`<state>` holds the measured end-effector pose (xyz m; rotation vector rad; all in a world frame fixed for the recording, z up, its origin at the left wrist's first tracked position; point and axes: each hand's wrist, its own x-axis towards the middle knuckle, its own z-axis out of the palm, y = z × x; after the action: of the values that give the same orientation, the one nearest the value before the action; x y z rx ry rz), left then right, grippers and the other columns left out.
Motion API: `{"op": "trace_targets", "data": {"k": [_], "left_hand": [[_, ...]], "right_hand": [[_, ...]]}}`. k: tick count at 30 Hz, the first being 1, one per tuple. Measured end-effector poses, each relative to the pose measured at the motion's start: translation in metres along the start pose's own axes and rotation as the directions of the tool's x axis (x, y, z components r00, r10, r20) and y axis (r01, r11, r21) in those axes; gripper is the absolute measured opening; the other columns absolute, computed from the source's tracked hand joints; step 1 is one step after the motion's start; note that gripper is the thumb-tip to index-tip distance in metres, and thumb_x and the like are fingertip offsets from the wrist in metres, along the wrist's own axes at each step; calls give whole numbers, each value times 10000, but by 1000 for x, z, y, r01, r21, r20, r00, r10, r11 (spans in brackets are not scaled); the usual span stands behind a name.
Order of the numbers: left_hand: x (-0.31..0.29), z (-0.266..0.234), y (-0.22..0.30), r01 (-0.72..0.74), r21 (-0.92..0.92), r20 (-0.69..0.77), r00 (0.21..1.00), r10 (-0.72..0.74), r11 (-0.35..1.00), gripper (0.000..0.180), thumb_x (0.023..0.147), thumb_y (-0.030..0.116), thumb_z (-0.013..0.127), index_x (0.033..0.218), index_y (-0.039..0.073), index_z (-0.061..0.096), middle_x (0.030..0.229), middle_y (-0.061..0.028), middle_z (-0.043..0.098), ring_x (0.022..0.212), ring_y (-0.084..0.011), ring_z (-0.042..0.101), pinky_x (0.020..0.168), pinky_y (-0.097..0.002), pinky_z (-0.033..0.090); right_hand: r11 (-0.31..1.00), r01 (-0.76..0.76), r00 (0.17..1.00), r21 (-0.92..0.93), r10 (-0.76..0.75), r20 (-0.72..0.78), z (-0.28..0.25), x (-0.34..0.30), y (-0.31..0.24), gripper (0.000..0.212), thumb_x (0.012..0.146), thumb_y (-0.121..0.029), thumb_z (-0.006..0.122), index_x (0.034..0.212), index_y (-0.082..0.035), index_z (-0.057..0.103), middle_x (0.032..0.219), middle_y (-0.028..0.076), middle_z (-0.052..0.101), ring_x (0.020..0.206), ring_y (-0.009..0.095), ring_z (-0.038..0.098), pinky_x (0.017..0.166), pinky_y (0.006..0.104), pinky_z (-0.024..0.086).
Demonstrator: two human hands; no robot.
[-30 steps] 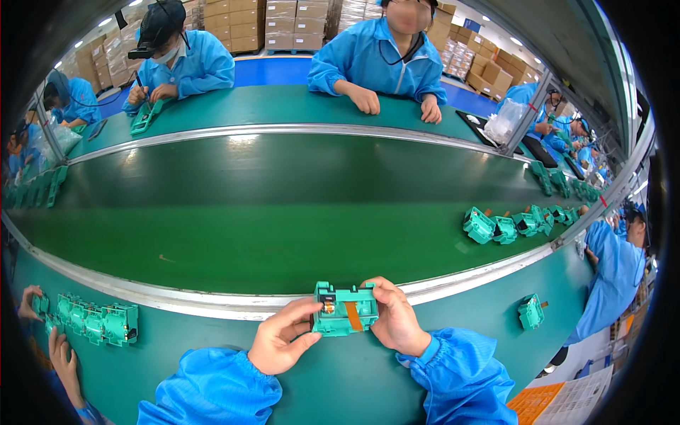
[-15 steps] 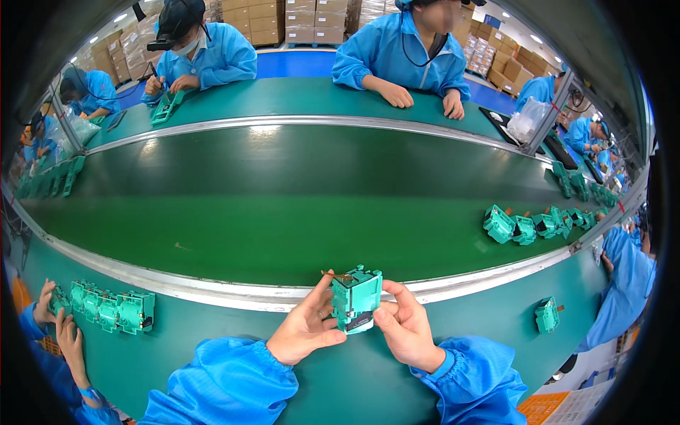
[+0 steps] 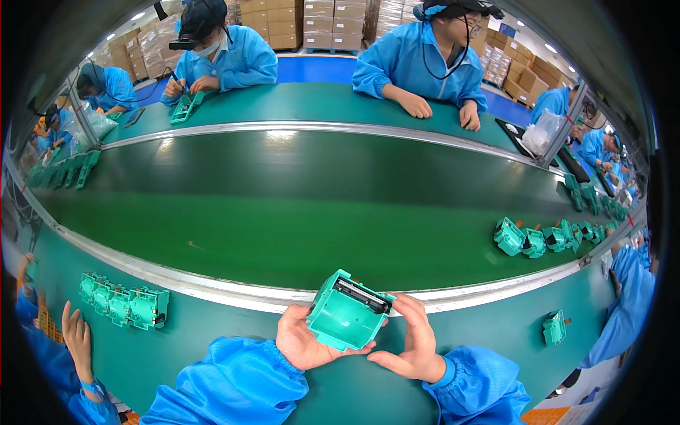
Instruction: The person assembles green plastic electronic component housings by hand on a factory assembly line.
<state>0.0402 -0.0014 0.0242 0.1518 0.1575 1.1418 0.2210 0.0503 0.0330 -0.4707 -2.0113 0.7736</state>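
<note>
A green plastic housing [image 3: 346, 317] is held above the near edge of the bench, tilted so its hollow face shows. A black slotted strip [image 3: 363, 293] runs along its upper right side. My left hand [image 3: 303, 346] supports it from the left and below, fingers closed under it. My right hand [image 3: 418, 347] is at its right side, with the fingertips by the upper right corner. The right thumb stands apart from the fingers, below the housing. Whether the right fingertips press on the housing is hard to tell.
A row of green housings [image 3: 129, 304] stands on the bench at left, beside a co-worker's hand [image 3: 76, 334]. One more housing [image 3: 554, 328] lies at right. Beyond a metal rail [image 3: 234, 292], several housings [image 3: 533, 242] sit on the green belt [image 3: 283, 227]. Co-workers sit across it.
The housing has turned over in my hands, its hollow face now showing. My right thumb has come off it. The view has shifted slightly, and the co-worker's hands at left have moved apart.
</note>
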Motion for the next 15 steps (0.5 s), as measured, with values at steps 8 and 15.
{"op": "trace_targets", "data": {"k": [8,15], "left_hand": [[-40,34,10,-63,793,-168,933,318,605,635,759,234,620,1280,18,329,1197,-138,431,1076,-243,466,899,-370,390],[-127,25,36,609,525,260,550,794,-594,635,548,228,697,1121,41,497,1010,-221,416,899,-374,414,796,-445,364]], "right_hand": [[998,-66,997,12,66,39,1,2,7,612,627,-215,760,1120,8,472,1165,198,468,1059,328,470,872,385,392],[994,-104,991,-19,106,85,1,4,1,384,670,-100,675,1005,10,522,1040,175,523,954,283,513,833,347,403]]}}
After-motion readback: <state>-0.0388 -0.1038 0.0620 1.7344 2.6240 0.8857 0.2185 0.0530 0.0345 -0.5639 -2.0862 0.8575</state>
